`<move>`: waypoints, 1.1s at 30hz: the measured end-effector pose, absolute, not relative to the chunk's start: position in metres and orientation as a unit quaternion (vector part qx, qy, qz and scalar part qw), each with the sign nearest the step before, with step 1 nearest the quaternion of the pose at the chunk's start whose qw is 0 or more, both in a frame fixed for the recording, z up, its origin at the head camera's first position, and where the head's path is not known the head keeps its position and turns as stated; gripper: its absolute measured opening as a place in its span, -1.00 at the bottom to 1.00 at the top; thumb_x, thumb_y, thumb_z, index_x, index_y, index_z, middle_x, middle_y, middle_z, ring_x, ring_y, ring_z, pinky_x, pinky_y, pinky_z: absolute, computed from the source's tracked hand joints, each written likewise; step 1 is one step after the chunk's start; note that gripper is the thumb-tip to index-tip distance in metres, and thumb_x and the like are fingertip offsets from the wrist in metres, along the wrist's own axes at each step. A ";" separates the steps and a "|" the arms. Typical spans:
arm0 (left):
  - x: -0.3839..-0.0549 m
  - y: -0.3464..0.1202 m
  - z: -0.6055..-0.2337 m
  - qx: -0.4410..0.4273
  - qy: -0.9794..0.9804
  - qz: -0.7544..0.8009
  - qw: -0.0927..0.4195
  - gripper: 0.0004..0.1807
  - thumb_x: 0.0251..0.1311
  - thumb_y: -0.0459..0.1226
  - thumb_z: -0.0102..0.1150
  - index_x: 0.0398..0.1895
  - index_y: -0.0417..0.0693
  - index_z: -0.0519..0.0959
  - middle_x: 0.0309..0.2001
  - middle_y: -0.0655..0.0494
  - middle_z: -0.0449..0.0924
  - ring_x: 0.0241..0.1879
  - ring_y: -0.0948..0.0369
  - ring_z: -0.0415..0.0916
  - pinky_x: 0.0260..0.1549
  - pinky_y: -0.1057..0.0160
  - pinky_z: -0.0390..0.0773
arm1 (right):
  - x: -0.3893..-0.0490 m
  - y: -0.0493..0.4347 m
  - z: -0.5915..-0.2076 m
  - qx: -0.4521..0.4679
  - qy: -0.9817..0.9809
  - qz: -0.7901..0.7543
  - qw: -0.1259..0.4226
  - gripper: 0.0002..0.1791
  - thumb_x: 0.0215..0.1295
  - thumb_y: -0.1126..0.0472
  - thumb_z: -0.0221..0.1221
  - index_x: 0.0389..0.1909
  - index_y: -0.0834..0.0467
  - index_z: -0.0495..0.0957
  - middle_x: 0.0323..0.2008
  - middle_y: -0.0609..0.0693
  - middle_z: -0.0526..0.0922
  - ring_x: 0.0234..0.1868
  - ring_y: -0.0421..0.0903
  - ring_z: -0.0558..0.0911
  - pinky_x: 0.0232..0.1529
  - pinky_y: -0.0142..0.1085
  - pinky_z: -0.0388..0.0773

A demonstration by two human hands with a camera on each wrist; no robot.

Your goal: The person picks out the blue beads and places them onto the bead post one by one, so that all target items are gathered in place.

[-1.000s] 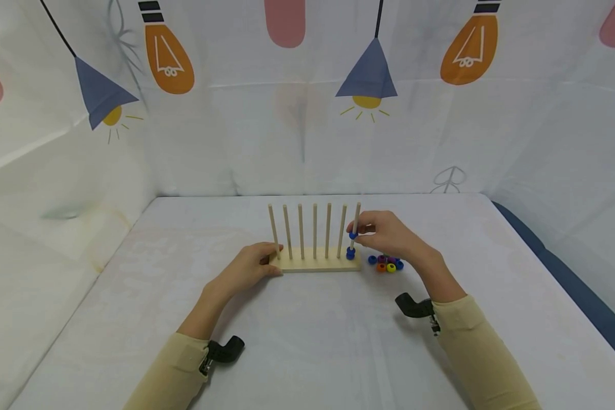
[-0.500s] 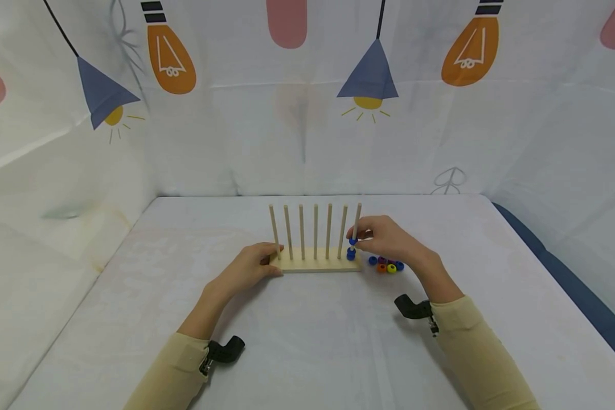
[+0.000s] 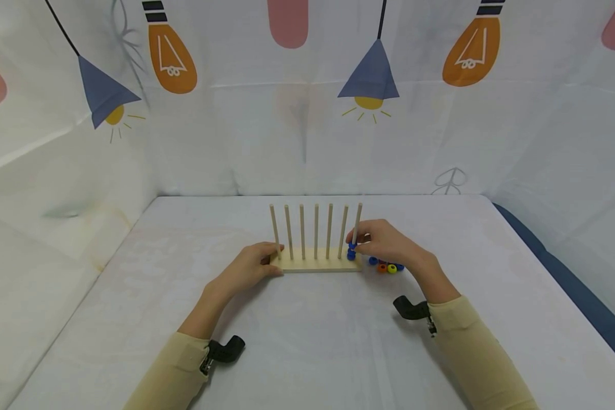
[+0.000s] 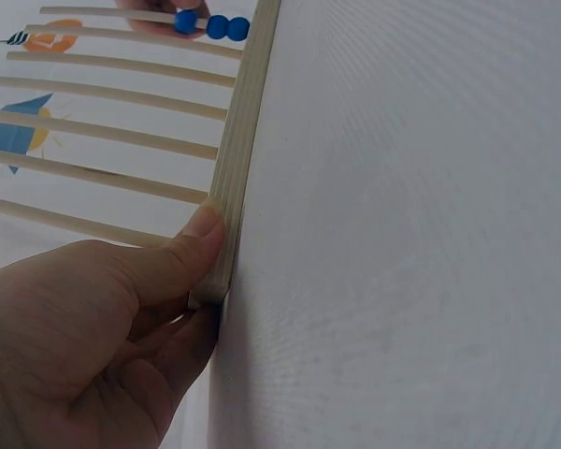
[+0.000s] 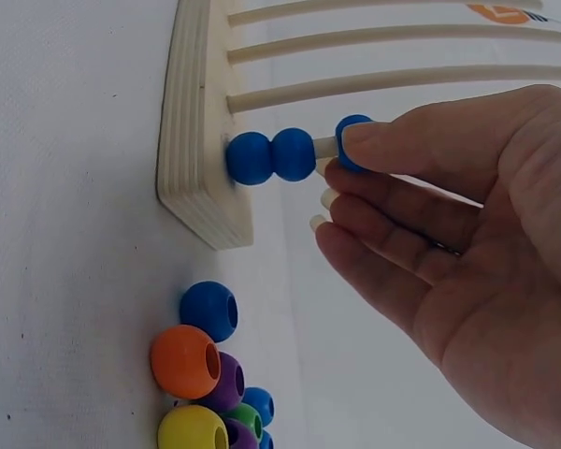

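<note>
A pale wooden pegboard base (image 3: 318,265) with a row of several upright pegs stands on the table. My left hand (image 3: 248,266) grips its left end, thumb on the front edge in the left wrist view. At the rightmost peg (image 3: 357,222), my right hand (image 3: 386,240) pinches a blue bead (image 5: 352,142) threaded on that peg. Two more blue beads (image 5: 271,156) sit below it, stacked against the base. In the right wrist view a short stretch of bare peg shows between the pinched bead and those two.
Loose beads lie on the white tablecloth right of the base: a blue bead (image 5: 208,311), an orange bead (image 5: 185,362), a yellow bead (image 5: 192,428), purple ones and a green one. The right forearm passes close by them. A patterned white curtain (image 3: 266,142) hangs behind the table.
My right hand has moved down along the rightmost peg, bringing the pinched blue bead closer to the two lower ones. My left hand has stayed on the base's left end.
</note>
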State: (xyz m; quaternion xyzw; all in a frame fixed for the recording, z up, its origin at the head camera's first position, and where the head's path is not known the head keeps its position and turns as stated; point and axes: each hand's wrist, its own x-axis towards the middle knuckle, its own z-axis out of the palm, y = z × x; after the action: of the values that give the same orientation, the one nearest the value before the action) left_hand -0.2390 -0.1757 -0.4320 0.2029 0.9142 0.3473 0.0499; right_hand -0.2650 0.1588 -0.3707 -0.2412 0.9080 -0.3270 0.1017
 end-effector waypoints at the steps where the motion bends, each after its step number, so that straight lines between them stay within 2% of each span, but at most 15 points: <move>1: -0.239 -0.176 -0.432 0.203 0.915 0.346 0.050 -0.39 0.16 -0.19 0.39 0.31 -0.05 0.51 0.30 0.00 0.52 0.36 0.03 0.40 0.29 0.00 0.46 | -0.265 0.159 -0.371 -0.242 0.908 -0.328 0.103 -0.75 0.27 0.31 0.21 -0.04 0.21 0.66 -0.06 0.04 0.73 0.02 0.01 0.64 0.10 -0.01 0.58; 17: -0.240 -0.177 -0.434 0.209 0.915 0.343 0.041 -0.42 0.16 -0.19 0.39 0.29 -0.04 0.53 0.30 0.02 0.53 0.35 0.03 0.41 0.30 0.00 0.45 | -0.269 0.160 -0.377 -0.246 0.905 -0.326 0.121 -0.75 0.28 0.28 0.23 -0.03 0.19 0.65 -0.04 0.03 0.74 0.09 0.03 0.66 0.15 0.00 0.57; 27: -0.239 -0.176 -0.432 0.207 0.916 0.340 0.044 -0.41 0.16 -0.20 0.39 0.29 -0.05 0.53 0.30 0.00 0.53 0.33 0.04 0.42 0.27 0.00 0.47 | -0.270 0.162 -0.379 -0.241 0.903 -0.332 0.125 -0.76 0.28 0.26 0.25 -0.04 0.17 0.66 -0.07 0.03 0.74 0.02 0.00 0.66 0.09 -0.02 0.59; 33: -0.239 -0.176 -0.432 0.204 0.916 0.342 0.049 -0.40 0.15 -0.20 0.40 0.30 -0.06 0.52 0.31 -0.01 0.51 0.36 0.02 0.40 0.29 -0.01 0.46 | -0.271 0.166 -0.381 -0.234 0.912 -0.317 0.118 -0.78 0.28 0.24 0.25 -0.07 0.09 0.67 -0.05 0.00 0.73 0.05 -0.01 0.65 0.12 -0.01 0.59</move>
State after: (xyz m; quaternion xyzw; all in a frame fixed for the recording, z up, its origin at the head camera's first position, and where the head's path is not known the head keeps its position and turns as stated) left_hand -0.2389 -0.1760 -0.4322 0.2039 0.9161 0.3416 0.0490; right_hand -0.2709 0.1659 -0.3807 -0.2345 0.9116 -0.3166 0.1175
